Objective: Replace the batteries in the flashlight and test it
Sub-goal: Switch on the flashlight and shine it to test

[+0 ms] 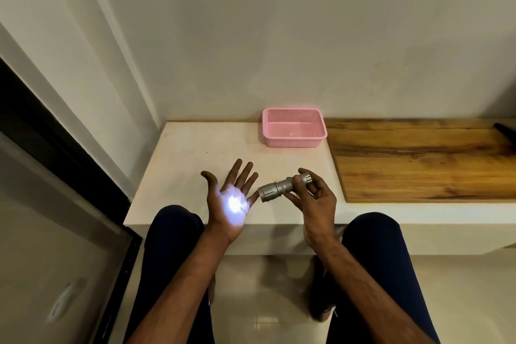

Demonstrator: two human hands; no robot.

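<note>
So the right hand grips the silver flashlight above the tabletop, its bright beam landing on the left hand, palm up, fingers spread, holding nothing.

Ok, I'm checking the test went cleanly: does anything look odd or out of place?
Nothing stands out. The right hand holds the flashlight, lit, beam on the open left hand. The basket sits level on the counter.

Dim room, wide-angle edge distortion
</note>
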